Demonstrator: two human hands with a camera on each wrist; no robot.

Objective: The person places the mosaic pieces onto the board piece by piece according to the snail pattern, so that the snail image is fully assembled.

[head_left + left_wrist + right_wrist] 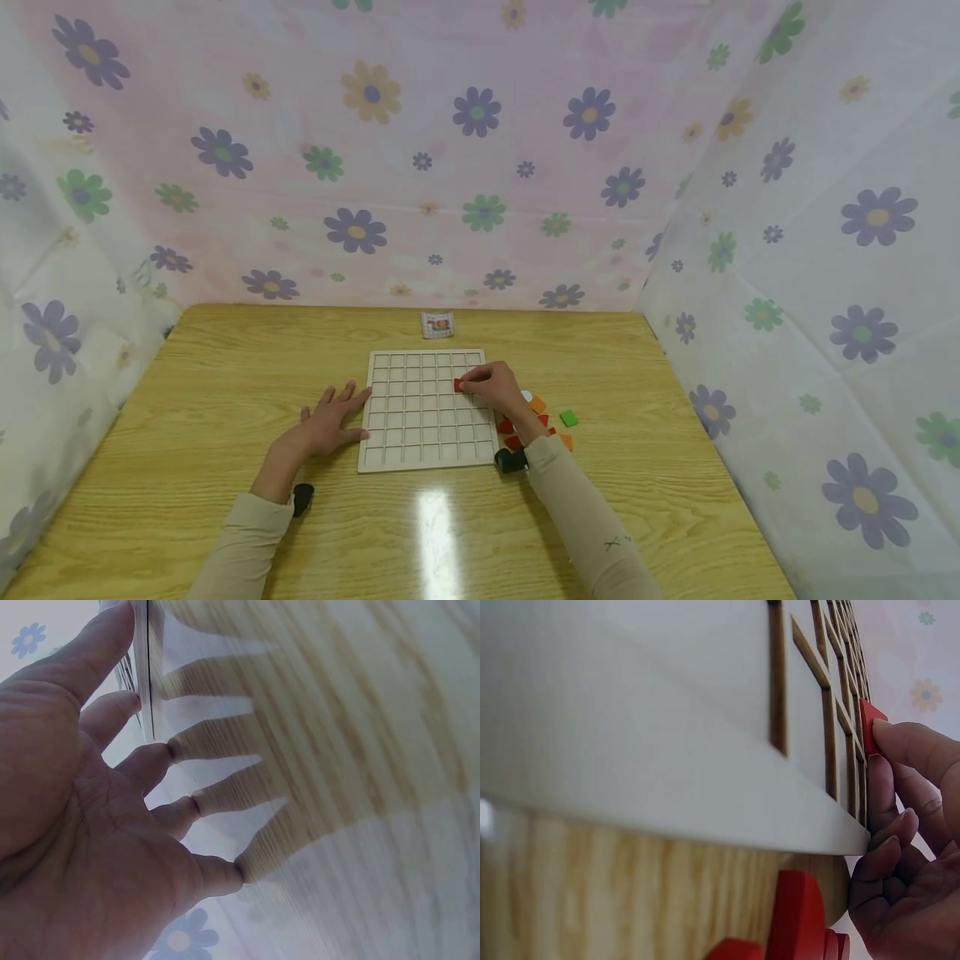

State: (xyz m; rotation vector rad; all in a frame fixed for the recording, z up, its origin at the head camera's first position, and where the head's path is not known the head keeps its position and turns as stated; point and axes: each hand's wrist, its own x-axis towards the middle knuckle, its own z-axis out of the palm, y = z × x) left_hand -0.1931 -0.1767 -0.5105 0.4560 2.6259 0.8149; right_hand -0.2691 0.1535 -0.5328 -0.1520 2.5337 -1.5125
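A pale wooden grid board (397, 454) with rows of square recesses lies on the table. Over its right side, my right hand (493, 387) pinches a red tile (458, 385) between thumb and fingers, low at the grid. The right wrist view shows the red tile (871, 727) tilted against the grid, the other fingers curled by the board's edge. My left hand (327, 423) rests on the table with fingers spread, thumb and a fingertip at the board's left edge. In the left wrist view, the left hand (112, 817) has its fingertips on the tabletop.
Right of the board, partly under my right wrist, lie several loose red, orange and white pieces, with a green tile (569, 418) a little apart. A small picture card (438, 325) lies beyond the board. Flowered cloth (420, 183) walls surround the wooden table (187, 375).
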